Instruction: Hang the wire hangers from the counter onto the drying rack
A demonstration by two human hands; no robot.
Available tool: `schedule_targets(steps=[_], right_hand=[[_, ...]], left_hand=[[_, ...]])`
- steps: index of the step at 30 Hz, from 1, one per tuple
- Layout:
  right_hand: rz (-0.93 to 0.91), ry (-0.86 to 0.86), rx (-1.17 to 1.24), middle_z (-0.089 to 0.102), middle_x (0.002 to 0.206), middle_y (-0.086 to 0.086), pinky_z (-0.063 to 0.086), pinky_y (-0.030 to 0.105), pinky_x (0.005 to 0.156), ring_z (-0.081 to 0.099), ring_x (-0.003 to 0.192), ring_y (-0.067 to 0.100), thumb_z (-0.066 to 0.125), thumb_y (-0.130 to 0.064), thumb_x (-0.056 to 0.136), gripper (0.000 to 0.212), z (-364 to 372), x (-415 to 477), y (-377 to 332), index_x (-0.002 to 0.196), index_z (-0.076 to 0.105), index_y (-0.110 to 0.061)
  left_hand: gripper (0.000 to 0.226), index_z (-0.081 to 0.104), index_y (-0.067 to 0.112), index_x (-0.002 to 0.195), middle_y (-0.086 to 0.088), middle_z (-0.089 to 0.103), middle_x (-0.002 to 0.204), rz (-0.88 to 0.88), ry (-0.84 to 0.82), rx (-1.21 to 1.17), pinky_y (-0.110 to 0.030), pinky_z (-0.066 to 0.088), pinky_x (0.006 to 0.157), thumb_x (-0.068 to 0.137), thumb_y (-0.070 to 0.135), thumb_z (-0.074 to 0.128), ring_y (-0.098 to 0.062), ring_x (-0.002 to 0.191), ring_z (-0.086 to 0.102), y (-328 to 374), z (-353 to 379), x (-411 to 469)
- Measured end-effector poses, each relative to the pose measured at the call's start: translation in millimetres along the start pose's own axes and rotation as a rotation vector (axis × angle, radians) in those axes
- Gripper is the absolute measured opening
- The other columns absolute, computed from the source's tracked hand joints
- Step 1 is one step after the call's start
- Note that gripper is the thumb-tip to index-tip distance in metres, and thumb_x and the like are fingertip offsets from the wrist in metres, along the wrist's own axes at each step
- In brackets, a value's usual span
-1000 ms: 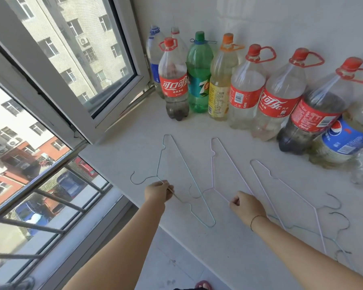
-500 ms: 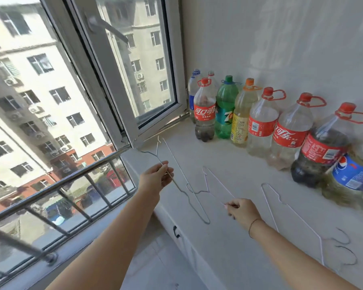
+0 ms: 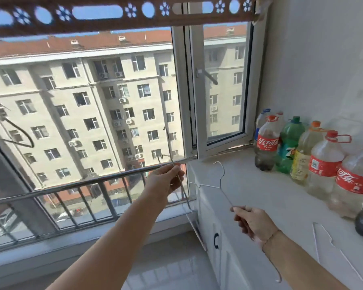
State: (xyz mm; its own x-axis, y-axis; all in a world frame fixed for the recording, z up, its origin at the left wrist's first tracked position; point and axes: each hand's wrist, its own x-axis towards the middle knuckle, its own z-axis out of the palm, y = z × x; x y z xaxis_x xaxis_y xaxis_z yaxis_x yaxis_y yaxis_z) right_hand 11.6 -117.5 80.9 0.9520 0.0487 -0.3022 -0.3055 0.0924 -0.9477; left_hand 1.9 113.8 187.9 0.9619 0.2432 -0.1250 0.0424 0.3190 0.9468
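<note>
Wire hanger (image 3: 168, 143) pinched by the left hand (image 3: 166, 181) stands near-upright, hook at 12 o'clock toward the drying rack (image 3: 113, 17) overhead; right hand (image 3: 254, 222), lower, pinches a second hanger (image 3: 225, 196) slanting toward 11 over the counter (image 3: 260, 195).

3 wire hangers (image 3: 222, 178), 8 plastic bottles (image 3: 267, 143), 2 hands (image 3: 166, 180)
</note>
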Motion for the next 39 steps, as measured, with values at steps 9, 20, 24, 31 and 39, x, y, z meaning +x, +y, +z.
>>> schedule_targets(steps=[9, 20, 24, 31, 39], right_hand=[[-0.065, -0.420, 0.116, 0.050, 0.056, 0.006, 0.034, 0.027, 0.050, 0.041, 0.050, 0.015, 0.062, -0.011, 0.078, 0.013, 104, -82, -89, 0.082, 0.056, 0.000], [-0.406, -0.583, 0.050, 0.039, 0.059, 0.004, 0.025, 0.023, 0.045, 0.030, 0.050, 0.013, 0.068, -0.028, 0.067, 0.035, 203, -106, -177, 0.090, 0.061, -0.003], [-0.496, -0.551, 0.067, 0.041, 0.051, 0.003, 0.021, 0.022, 0.040, 0.029, 0.041, 0.011, 0.060, -0.012, 0.085, 0.006, 232, -101, -202, 0.082, 0.062, -0.008], [-0.578, -0.491, 0.000, 0.042, 0.047, -0.002, 0.027, 0.019, 0.042, 0.030, 0.039, 0.008, 0.061, -0.012, 0.087, 0.006, 264, -97, -239, 0.082, 0.062, -0.008], [-0.693, -0.524, -0.037, 0.044, 0.037, -0.009, 0.027, 0.013, 0.035, 0.032, 0.033, 0.003, 0.058, -0.010, 0.089, 0.008, 307, -91, -266, 0.086, 0.062, -0.004]], left_hand=[[0.014, 0.069, 0.003, 0.097, -0.002, 0.066, 0.058, 0.083, 0.199, 0.086, -0.017, 0.042, 0.042, 0.086, 0.010, 0.063, -0.008, 0.042, 0.052, 87, -90, -77], [0.006, 0.069, 0.009, 0.087, 0.001, 0.067, 0.055, 0.275, 0.209, 0.043, -0.016, 0.041, 0.043, 0.086, 0.010, 0.063, -0.007, 0.042, 0.053, 178, -106, -101], [0.008, 0.067, 0.009, 0.084, 0.003, 0.065, 0.050, 0.315, 0.190, 0.021, -0.013, 0.041, 0.041, 0.088, 0.009, 0.060, -0.004, 0.038, 0.053, 203, -97, -95], [0.009, 0.067, 0.005, 0.085, 0.001, 0.064, 0.051, 0.331, 0.197, -0.014, -0.014, 0.044, 0.041, 0.089, 0.007, 0.060, -0.004, 0.040, 0.053, 241, -105, -70], [0.010, 0.068, 0.006, 0.094, 0.000, 0.063, 0.058, 0.402, 0.186, 0.048, -0.015, 0.043, 0.042, 0.088, 0.010, 0.061, -0.003, 0.038, 0.051, 280, -142, -46]])
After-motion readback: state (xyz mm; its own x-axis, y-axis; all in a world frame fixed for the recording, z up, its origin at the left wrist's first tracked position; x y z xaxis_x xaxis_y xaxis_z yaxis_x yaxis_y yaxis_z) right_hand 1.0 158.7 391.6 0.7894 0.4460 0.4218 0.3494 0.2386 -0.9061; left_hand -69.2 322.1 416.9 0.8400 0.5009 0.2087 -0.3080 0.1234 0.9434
